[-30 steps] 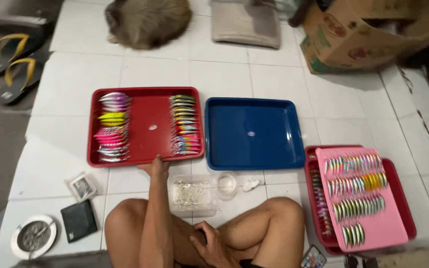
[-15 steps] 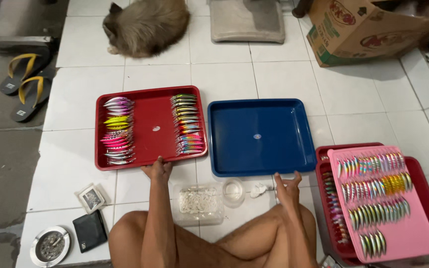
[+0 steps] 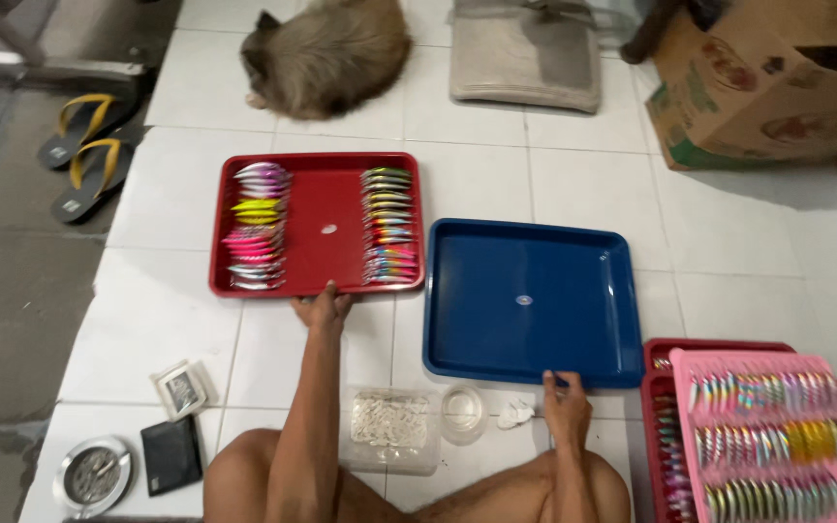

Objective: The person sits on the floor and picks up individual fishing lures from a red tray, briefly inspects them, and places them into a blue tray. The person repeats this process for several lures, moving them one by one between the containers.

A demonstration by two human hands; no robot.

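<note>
A furry grey-brown cat (image 3: pixel 326 53) lies curled on the white tiled floor (image 3: pixel 171 324) beyond the trays, with a flat grey cushion (image 3: pixel 525 58) and a printed cardboard box (image 3: pixel 762 92) to its right and yellow-strapped sandals (image 3: pixel 89 155) at the left. The left hand (image 3: pixel 322 308) grips the near rim of the glossy red rectangular plastic tray (image 3: pixel 326 228), which carries two columns of shiny coloured fishing lures (image 3: pixel 259 228). The right hand (image 3: pixel 564 405) pinches the near edge of the bare blue rectangular plastic tray (image 3: pixel 530 300). Between the forearms sit a clear plastic box of small white pieces (image 3: pixel 389 426) and a round clear lid (image 3: pixel 462 412). A pink tray of lures (image 3: pixel 777 441) rests on red trays at the right.
</note>
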